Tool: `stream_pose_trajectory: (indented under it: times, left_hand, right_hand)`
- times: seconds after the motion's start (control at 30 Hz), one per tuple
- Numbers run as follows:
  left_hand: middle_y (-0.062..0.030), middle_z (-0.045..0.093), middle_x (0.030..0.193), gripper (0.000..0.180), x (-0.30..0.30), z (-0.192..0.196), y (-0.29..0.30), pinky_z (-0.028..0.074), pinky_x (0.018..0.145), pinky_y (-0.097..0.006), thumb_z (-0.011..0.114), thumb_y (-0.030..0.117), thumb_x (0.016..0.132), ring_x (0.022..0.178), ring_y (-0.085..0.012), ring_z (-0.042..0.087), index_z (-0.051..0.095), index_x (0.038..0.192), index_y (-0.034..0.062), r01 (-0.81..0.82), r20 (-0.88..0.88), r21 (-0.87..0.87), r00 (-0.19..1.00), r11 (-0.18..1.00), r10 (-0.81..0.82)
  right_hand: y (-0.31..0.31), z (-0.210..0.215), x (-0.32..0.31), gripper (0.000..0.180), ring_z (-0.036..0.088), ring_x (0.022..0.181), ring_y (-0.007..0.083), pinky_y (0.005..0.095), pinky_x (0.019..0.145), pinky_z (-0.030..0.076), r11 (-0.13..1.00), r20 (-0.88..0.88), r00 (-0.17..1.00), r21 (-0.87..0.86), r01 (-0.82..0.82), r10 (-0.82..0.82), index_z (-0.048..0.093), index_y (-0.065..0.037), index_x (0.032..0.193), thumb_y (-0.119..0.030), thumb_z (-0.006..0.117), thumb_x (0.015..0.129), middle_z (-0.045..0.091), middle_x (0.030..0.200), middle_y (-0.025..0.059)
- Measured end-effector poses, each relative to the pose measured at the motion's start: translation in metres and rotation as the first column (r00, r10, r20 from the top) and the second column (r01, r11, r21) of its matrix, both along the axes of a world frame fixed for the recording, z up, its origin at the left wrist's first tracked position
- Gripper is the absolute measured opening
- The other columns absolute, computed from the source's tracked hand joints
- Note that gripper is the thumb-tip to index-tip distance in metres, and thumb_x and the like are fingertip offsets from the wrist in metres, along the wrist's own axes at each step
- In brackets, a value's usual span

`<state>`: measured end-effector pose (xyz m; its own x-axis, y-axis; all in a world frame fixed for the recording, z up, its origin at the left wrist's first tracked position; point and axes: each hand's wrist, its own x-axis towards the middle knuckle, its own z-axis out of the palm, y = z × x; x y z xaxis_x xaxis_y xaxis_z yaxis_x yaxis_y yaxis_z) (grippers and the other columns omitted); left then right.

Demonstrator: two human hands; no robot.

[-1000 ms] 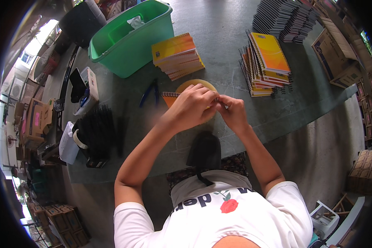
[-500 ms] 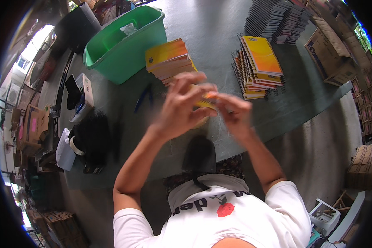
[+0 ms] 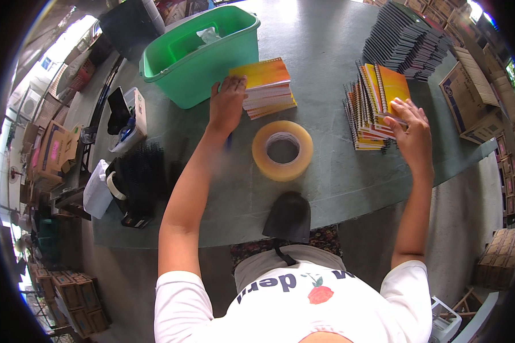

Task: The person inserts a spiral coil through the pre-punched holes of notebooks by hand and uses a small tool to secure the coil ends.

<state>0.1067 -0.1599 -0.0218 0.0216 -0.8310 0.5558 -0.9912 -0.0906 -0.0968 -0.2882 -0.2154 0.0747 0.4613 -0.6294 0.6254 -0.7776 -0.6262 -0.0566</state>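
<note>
My left hand (image 3: 228,104) rests its fingertips on the left edge of a stack of yellow-orange booklets (image 3: 263,75), thumb held apart; no coil shows on these. My right hand (image 3: 411,130) grips the lower right edge of a spiral notebook (image 3: 393,86) with an orange cover, on top of a slanting pile of spiral notebooks (image 3: 360,123). Its fingers lie on the cover and its thumb is at the near edge. Between the hands, a wide roll of clear tape (image 3: 256,150) lies flat on the green table (image 3: 337,188).
A green tub (image 3: 212,71) stands behind the booklets. Dark-edged notebooks (image 3: 403,43) are piled at the far right, near an open cardboard box (image 3: 466,103). A small bin (image 3: 133,120) and black coils (image 3: 146,171) lie left. A dark rounded object (image 3: 289,217) sits near the front edge.
My hands were together over the middle, working on a small yellow-orange thing. They have parted, the left to the booklet stack, the right to the spiral notebook pile. The tape roll is now uncovered.
</note>
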Motion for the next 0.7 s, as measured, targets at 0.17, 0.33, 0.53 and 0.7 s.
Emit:
stream_pose_trajectory:
  times: [0.17, 0.33, 0.53, 0.7]
  left_hand:
    - [-0.0121, 0.066, 0.108, 0.029, 0.000, 0.014, 0.019, 0.039, 0.097, -0.040, 0.055, 0.008, 0.088, 0.110, -0.0254, 0.058, 0.061, 0.116, 0.0057, 0.084, -0.023, 0.026, 0.996, 0.996, -0.084]
    - [-0.0137, 0.069, 0.095, 0.023, -0.023, 0.052, 0.028, 0.041, 0.093, -0.037, 0.053, 0.006, 0.089, 0.100, -0.0226, 0.063, 0.064, 0.109, 0.0042, 0.068, -0.328, 0.076, 0.944, 0.995, -0.040]
    - [-0.0143, 0.065, 0.082, 0.018, -0.091, 0.008, 0.097, 0.048, 0.069, -0.032, 0.053, 0.006, 0.089, 0.079, -0.0200, 0.063, 0.062, 0.104, 0.0035, 0.326, -0.961, -0.228, 0.075, 0.917, -0.265]
    - [-0.0147, 0.067, 0.093, 0.025, -0.060, 0.017, 0.181, 0.050, 0.079, -0.035, 0.058, 0.019, 0.091, 0.090, -0.0240, 0.065, 0.063, 0.106, 0.0001, 0.049, -0.847, 0.187, 0.515, 0.981, 0.135]
  right_hand:
    - [0.031, -0.011, 0.051, 0.019, 0.063, 0.105, 0.0258, 0.0352, 0.090, 0.049, 0.938, 0.360, 0.870, -0.047, -0.344, 0.338, 0.069, -0.006, 0.100, -0.008, 0.069, 0.081, 0.068, 0.108, 0.0101]
    - [0.036, -0.074, 0.111, 0.023, 0.065, 0.099, 0.0212, 0.0312, 0.087, 0.051, 0.659, 0.754, 0.627, 0.371, -0.655, 0.198, 0.064, -0.001, 0.109, -0.003, 0.065, 0.086, 0.067, 0.109, 0.0101]
    - [0.043, -0.087, 0.153, 0.029, 0.061, 0.096, 0.0101, 0.0255, 0.080, 0.050, 0.035, 0.897, 0.021, 0.041, -0.999, -0.443, 0.060, -0.001, 0.117, -0.015, 0.064, 0.091, 0.067, 0.106, 0.0066]
    - [0.042, -0.041, 0.145, 0.019, 0.062, 0.077, 0.0090, 0.0225, 0.072, 0.048, 0.268, 0.857, 0.511, 0.478, -0.837, 0.068, 0.066, -0.001, 0.101, -0.012, 0.068, 0.086, 0.069, 0.086, 0.0049]
